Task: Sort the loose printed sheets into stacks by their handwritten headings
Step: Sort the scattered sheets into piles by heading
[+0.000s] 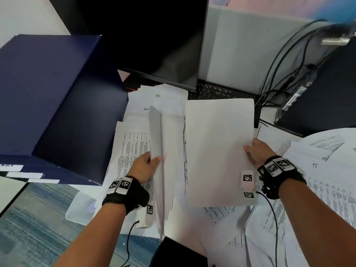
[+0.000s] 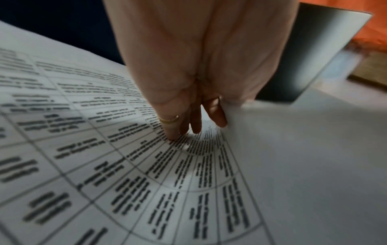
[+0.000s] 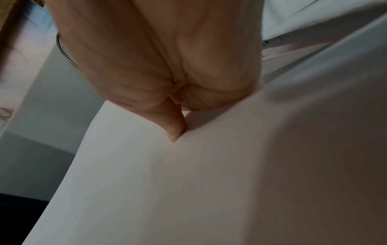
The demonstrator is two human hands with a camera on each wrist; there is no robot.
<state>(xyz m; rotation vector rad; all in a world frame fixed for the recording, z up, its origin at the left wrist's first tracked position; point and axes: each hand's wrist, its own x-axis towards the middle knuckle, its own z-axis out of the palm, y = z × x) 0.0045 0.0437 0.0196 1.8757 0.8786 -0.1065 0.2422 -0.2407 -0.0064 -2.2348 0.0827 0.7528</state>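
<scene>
My left hand [image 1: 148, 163] grips a bundle of sheets [image 1: 161, 151] by its left edge, held on edge above the desk; in the left wrist view the fingers [image 2: 194, 122] lie behind a curled printed table page [image 2: 104, 165]. My right hand [image 1: 253, 151] pinches the right edge of a blank-backed white sheet [image 1: 217, 151], thumb [image 3: 176, 129] on top. Sheets headed in handwriting [image 1: 158, 96] lie further back near the monitor. More printed sheets [image 1: 327, 170] are spread at the right.
A dark blue open box [image 1: 57, 105] stands at the left. A black monitor [image 1: 154, 39] and a keyboard [image 1: 215, 91] sit at the back, with cables [image 1: 279, 64] and a dark computer case [image 1: 323, 97] at the right. A clear plastic tray [image 1: 81, 209] is at the desk's front edge.
</scene>
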